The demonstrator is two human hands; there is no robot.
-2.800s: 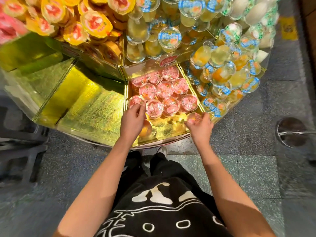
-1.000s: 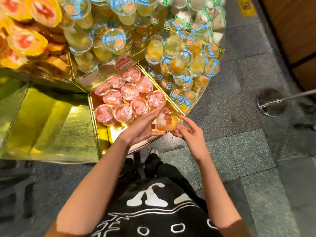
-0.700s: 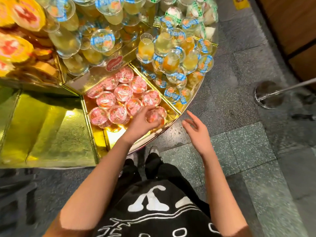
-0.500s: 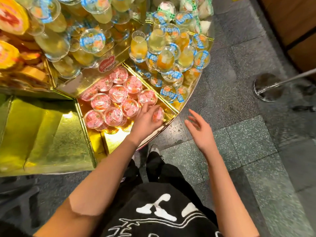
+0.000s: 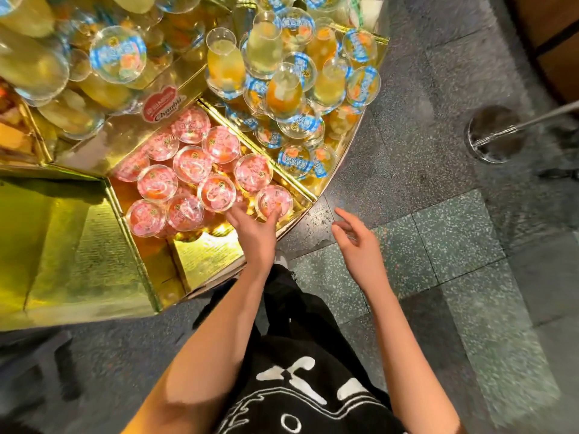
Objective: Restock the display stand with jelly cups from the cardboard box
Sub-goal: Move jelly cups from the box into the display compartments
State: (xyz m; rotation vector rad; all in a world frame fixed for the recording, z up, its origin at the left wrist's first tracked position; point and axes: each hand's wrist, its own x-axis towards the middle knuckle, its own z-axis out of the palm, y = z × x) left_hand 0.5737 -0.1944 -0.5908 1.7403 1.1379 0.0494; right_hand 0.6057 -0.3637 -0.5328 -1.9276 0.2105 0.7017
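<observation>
The left hand [image 5: 254,238] is seen reaching into the gold display stand [image 5: 203,256], its thumb and fingers curled about the near side of a jelly cup [image 5: 273,201] with a pink lid. This cup is set at the near right corner of a compartment, just beyond the fingertips. More pink-lidded cups [image 5: 188,164] are packed beyond and left of that hand. The right hand [image 5: 358,245] is held apart over the floor [image 5: 438,233], fingers loosely spread, nothing in it. Blue-lidded cups [image 5: 294,158] are heaped beyond it. A red heart label [image 5: 162,103] is marked with script beginning "Chand"; the lid print cannot be read.
</observation>
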